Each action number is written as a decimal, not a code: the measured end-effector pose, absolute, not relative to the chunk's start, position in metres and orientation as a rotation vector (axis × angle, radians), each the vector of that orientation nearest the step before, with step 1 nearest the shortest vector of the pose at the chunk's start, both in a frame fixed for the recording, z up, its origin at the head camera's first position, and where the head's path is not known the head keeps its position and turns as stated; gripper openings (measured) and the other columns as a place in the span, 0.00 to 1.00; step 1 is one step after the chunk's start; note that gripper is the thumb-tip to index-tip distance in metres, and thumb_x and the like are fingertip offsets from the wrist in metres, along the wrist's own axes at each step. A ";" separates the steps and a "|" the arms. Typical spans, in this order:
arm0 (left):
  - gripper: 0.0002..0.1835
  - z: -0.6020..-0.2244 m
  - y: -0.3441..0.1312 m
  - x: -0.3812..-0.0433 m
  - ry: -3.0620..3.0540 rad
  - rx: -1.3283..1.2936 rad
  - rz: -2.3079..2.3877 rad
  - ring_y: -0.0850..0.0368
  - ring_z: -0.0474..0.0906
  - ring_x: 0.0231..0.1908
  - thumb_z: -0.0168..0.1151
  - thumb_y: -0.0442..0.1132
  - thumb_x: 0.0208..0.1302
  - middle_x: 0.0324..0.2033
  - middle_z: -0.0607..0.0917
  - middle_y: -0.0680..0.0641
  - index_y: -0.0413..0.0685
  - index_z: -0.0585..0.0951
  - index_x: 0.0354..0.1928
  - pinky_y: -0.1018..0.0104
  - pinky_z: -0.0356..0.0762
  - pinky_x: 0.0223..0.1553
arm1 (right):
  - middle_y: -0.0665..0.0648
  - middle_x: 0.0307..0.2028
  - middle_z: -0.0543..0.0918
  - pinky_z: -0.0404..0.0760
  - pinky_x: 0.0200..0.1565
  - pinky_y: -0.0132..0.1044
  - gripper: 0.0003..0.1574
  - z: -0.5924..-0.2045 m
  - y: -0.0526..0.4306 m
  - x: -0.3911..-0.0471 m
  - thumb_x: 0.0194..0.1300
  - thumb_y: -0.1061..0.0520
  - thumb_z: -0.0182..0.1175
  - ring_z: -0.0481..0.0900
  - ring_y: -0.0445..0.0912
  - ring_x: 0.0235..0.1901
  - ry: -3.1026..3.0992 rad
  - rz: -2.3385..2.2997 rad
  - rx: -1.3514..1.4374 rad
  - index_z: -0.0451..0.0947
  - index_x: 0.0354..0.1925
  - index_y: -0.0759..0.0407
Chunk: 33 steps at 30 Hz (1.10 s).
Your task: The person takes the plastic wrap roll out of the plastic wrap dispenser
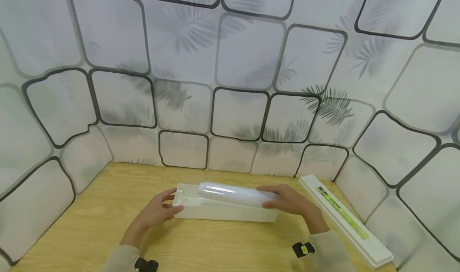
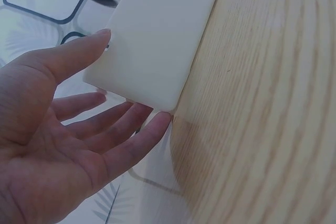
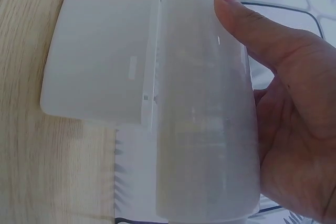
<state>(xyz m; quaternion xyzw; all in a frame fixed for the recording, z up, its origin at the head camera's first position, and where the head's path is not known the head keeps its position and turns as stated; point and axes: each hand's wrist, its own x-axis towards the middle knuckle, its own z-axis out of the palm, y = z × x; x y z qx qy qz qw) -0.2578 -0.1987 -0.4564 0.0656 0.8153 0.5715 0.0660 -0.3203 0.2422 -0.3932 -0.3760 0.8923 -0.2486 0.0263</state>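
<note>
Head view: the plastic-film roll (image 1: 233,194) lies left to right over the open white box (image 1: 226,213), left end angled slightly away, right hand (image 1: 287,200) pinching its right end, a green-labelled lid (image 1: 343,216) slanting just right. Left wrist: the left hand (image 2: 68,145), fingers spread, grips the box's end. Right wrist: the roll runs along the box's rim, thumb against it, other fingers mostly hidden

The left forearm (image 1: 133,233) and right forearm (image 1: 315,220) reach forward, angled inward. The left hand (image 1: 158,209) is cupped, thumb (image 2: 76,59) spread apart from its fingers (image 2: 134,145); the right hand (image 1: 287,200) grips, its thumb extended.
</note>
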 end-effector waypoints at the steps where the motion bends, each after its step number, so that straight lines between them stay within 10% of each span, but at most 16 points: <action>1: 0.45 -0.457 -0.199 -0.258 2.456 0.186 1.727 0.34 0.80 0.59 0.70 0.43 0.69 0.71 0.66 0.23 0.35 0.58 0.79 0.52 0.87 0.50 | 0.61 0.64 0.83 0.83 0.58 0.47 0.35 -0.393 0.244 -0.319 0.70 0.42 0.65 0.83 0.57 0.60 2.766 -0.765 -1.164 0.77 0.68 0.58; 33: 0.44 -0.460 -0.202 -0.261 2.437 0.239 1.713 0.32 0.79 0.60 0.67 0.43 0.72 0.72 0.63 0.21 0.33 0.54 0.79 0.51 0.87 0.49 | 0.64 0.62 0.84 0.84 0.50 0.37 0.36 -0.389 0.291 -0.293 0.68 0.43 0.67 0.85 0.55 0.55 2.844 -0.868 -0.986 0.77 0.68 0.59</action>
